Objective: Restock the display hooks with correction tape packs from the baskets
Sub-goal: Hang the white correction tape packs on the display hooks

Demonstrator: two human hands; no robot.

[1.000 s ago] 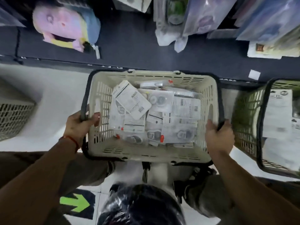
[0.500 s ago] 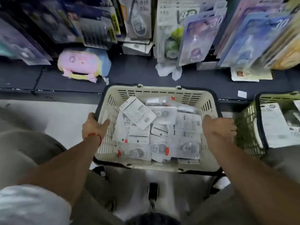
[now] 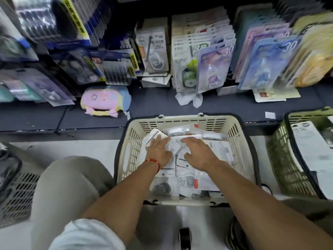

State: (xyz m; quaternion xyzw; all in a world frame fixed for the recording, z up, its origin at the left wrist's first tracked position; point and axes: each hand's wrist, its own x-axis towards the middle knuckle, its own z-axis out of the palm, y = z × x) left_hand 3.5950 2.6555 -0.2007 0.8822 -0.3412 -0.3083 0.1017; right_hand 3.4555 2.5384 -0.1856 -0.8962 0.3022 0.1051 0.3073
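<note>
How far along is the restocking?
Early. The beige basket sits before the shelf, full of tape packs. Both hands, left and right, lie spread over the packs, gripping none yet. Picking packs and hanging them remains; the green basket waits.

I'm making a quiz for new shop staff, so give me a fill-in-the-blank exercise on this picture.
1. Both hands reach into the ___ basket.
2. The red string bracelet is on the ___ wrist.
3. The pink plush pouch lies to the ___ of that basket.

Missing words: cream; left; left
</note>
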